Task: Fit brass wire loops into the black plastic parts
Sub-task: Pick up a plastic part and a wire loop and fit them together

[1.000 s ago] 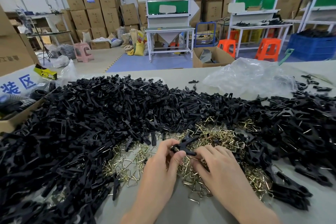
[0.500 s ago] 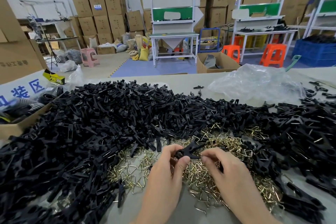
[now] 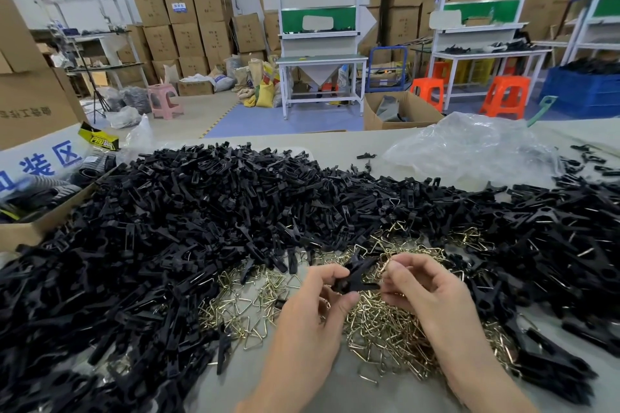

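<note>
My left hand [image 3: 318, 305] pinches a black plastic part [image 3: 355, 275] just above the table, its forked end tilted up to the right. My right hand [image 3: 422, 285] has its fingers curled at the part's right end and pinches a brass wire loop [image 3: 385, 265] against it. Below both hands lies a heap of triangular brass wire loops [image 3: 379, 325]. A big mound of loose black plastic parts [image 3: 201, 221] covers the table to the left and behind. More black parts [image 3: 553, 245] lie to the right, some with wire showing.
An open cardboard box [image 3: 37, 228] stands at the left table edge. A crumpled clear plastic bag [image 3: 469, 147] lies at the back right. The grey table [image 3: 335, 389] shows bare near me. Workbenches, orange stools and stacked cartons fill the room beyond.
Both hands have lifted the black part a little and brought it closer together. My right hand left the wire heap and now pinches a loop at the part's end.
</note>
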Motion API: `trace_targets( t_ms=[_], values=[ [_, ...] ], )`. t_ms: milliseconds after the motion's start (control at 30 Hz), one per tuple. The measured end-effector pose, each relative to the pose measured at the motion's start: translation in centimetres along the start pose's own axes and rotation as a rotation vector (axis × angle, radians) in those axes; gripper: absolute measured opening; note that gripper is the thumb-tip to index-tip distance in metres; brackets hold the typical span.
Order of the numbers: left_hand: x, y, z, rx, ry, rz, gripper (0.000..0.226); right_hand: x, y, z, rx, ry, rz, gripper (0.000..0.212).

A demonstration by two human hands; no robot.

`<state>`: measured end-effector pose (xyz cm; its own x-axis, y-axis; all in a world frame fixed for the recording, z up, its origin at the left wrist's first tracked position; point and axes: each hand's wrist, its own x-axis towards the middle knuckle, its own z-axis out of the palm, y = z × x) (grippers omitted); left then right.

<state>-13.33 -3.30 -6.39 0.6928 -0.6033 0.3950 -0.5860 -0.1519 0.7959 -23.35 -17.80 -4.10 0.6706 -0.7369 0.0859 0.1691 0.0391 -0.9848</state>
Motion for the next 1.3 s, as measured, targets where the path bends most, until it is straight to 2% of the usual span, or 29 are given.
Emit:
trace_targets(
  t_ms=[167,333,533,633,767,933,1067,1167,1300],
  values=[
    [-0.1,0.0,0.1,0.011,-0.019,0.011,0.036,-0.1,0.4,0.5,-0.045,-0.008,-0.009,0.004],
    [-0.1,0.0,0.1,-0.011,-0.004,-0.008,0.037,-0.3,0.9,1.3,0.011,0.014,0.039,0.002],
    [-0.1,0.2,0.0,-0.030,0.028,-0.001,0.037,0.0,0.6,0.8,0.029,-0.070,0.091,0.006],
    [-0.1,0.5,0.0,-0.060,0.021,-0.005,0.038,0.1,0.6,0.5,0.025,-0.113,0.102,0.031],
    [-0.1,0.7,-0.2,-0.113,0.012,0.000,0.037,0.4,0.5,0.0,0.094,-0.191,0.137,0.039],
    [-0.1,1.0,-0.3,-0.132,0.003,0.016,0.038,0.1,0.2,0.1,0.046,-0.194,0.105,0.031],
    [-0.1,1.0,-0.2,-0.136,0.008,0.012,0.031,0.1,0.2,0.2,0.063,-0.067,0.092,0.005],
    [-0.1,0.9,-0.1,-0.131,0.012,0.013,0.027,0.0,0.4,0.4,0.010,0.013,0.074,0.005],
    [-0.2,0.6,0.1,-0.094,-0.017,-0.005,0.036,-0.4,0.7,1.1,-0.083,0.056,0.016,0.004]
  ],
)
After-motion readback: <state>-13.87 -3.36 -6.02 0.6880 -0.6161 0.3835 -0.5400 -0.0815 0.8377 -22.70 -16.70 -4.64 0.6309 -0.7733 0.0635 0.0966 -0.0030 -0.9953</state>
